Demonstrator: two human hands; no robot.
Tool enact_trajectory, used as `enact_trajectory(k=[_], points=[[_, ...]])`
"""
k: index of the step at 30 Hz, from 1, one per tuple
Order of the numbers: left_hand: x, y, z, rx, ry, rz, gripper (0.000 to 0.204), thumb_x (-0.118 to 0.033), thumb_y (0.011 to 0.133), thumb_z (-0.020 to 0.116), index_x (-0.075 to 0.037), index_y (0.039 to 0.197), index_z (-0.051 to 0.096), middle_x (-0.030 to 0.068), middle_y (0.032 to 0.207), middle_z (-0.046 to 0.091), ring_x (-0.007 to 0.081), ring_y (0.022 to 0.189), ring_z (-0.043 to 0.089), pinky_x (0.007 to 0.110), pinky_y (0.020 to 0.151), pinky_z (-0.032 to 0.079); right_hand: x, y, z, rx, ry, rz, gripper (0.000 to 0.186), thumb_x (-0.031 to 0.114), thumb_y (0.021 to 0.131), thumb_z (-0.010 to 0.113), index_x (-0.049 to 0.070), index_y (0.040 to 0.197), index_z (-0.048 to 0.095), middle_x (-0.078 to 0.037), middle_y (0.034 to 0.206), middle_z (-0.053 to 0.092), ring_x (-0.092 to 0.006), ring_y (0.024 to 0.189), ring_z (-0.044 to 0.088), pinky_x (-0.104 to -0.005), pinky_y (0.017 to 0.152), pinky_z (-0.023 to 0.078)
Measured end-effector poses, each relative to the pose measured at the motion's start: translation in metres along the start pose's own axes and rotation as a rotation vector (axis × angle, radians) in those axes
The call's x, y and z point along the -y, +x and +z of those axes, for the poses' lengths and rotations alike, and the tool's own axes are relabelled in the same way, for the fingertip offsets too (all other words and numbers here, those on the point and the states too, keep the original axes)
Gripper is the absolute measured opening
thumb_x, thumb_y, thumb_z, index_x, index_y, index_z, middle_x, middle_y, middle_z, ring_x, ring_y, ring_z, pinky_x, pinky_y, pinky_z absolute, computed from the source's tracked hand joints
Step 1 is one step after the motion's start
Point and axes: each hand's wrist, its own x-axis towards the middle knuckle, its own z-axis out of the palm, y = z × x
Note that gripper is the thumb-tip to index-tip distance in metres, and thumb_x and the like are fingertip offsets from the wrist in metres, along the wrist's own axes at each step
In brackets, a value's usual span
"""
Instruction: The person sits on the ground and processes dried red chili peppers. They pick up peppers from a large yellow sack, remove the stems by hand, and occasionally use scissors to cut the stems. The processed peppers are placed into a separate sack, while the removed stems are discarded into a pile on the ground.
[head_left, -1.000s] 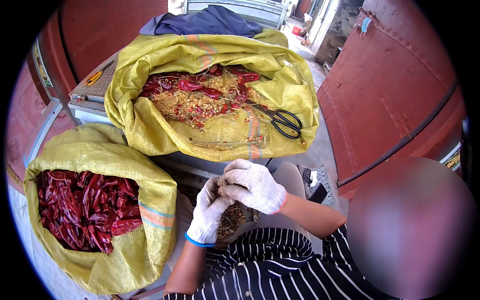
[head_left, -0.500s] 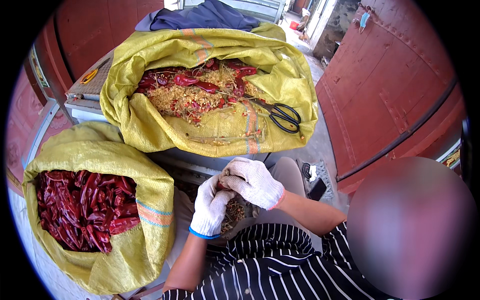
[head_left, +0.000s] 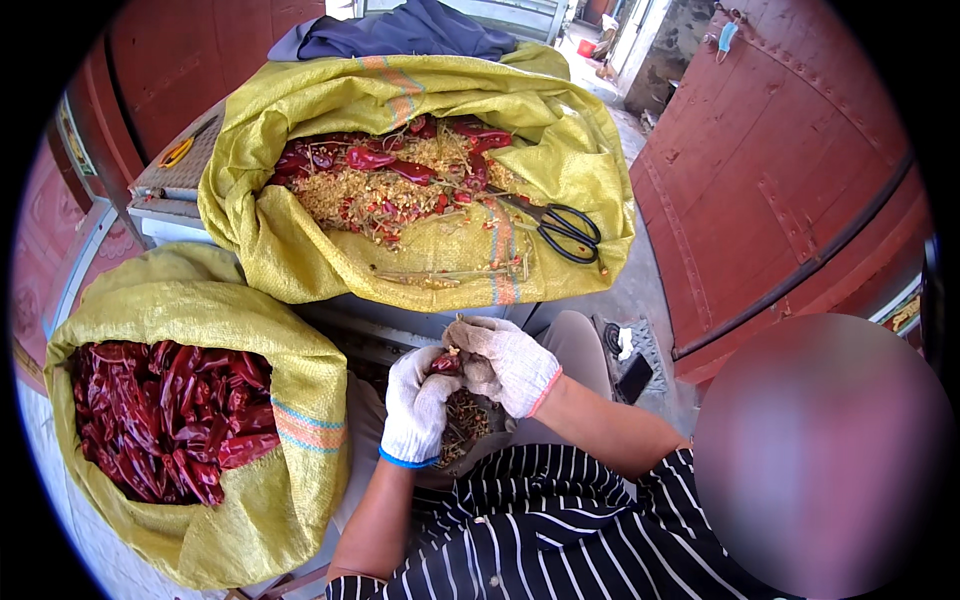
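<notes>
Both my hands wear white knit gloves and meet in front of my lap. My left hand [head_left: 417, 405] grips a dried red chili [head_left: 445, 363] by its body. My right hand [head_left: 505, 362] pinches the top end of the same chili with its fingertips. Below the hands lies a pile of stems and seeds [head_left: 463, 420] in my lap. A yellow woven sack [head_left: 290, 400] full of whole dried red chilies stands at my left. Ahead, another yellow sack [head_left: 570, 170] lies open with chili pieces and seeds [head_left: 385, 185].
Black-handled scissors [head_left: 565, 228] lie on the far sack's right side. A dark blue cloth [head_left: 400, 35] is behind that sack. A red metal door [head_left: 790, 170] rises at the right. A blurred patch covers the lower right.
The hands stay together on the chili and have shifted slightly; the right fingers have moved up to its tip. The view has tilted down a little.
</notes>
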Motion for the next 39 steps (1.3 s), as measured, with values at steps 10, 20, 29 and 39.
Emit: enact_trajectory(k=[10, 20, 29, 39], points=[[-0.002, 0.002, -0.014, 0.012, -0.567, -0.112, 0.02, -0.002, 0.071, 0.059, 0.004, 0.09, 0.063, 0.0085, 0.079, 0.063, 0.0165, 0.072, 0.057, 0.029, 0.069, 0.048, 0.034, -0.015, -0.006, -0.104, -1.835, -0.492, 0.029, 0.032, 0.092, 0.063, 0.011, 0.113, 0.066, -0.015, 0.093, 0.068, -0.0313, 0.086, 0.067, -0.0425, 0.077, 0.054], [0.022, -0.003, -0.027, 0.006, -0.75, -0.142, 0.023, -0.006, 0.074, 0.062, 0.002, 0.095, 0.062, 0.0124, 0.077, 0.063, 0.0221, 0.068, 0.06, 0.036, 0.069, 0.052, 0.15, -0.007, 0.045, 0.065, -1.937, -0.363, 0.03, 0.024, 0.089, 0.057, 0.006, 0.111, 0.068, -0.015, 0.099, 0.07, -0.0355, 0.094, 0.068, -0.0439, 0.08, 0.053], [0.013, -0.006, -0.031, 0.071, -0.71, -0.165, 0.019, -0.009, 0.076, 0.067, -0.004, 0.093, 0.06, 0.0116, 0.08, 0.062, 0.021, 0.07, 0.06, 0.037, 0.071, 0.054, 0.174, 0.071, 0.002, -0.3, -2.42, -0.859, 0.026, 0.017, 0.091, 0.056, 0.02, 0.114, 0.068, -0.01, 0.12, 0.061, -0.0321, 0.098, 0.066, -0.0456, 0.08, 0.054], [0.023, -0.005, -0.035, 0.121, -0.723, -0.178, 0.022, -0.008, 0.078, 0.072, -0.005, 0.096, 0.06, 0.0128, 0.083, 0.063, 0.0209, 0.071, 0.062, 0.035, 0.07, 0.054, 0.187, 0.088, -0.022, -0.221, -2.212, -1.066, 0.029, 0.014, 0.089, 0.062, 0.019, 0.118, 0.062, -0.008, 0.126, 0.059, -0.0311, 0.105, 0.065, -0.0442, 0.084, 0.055]])
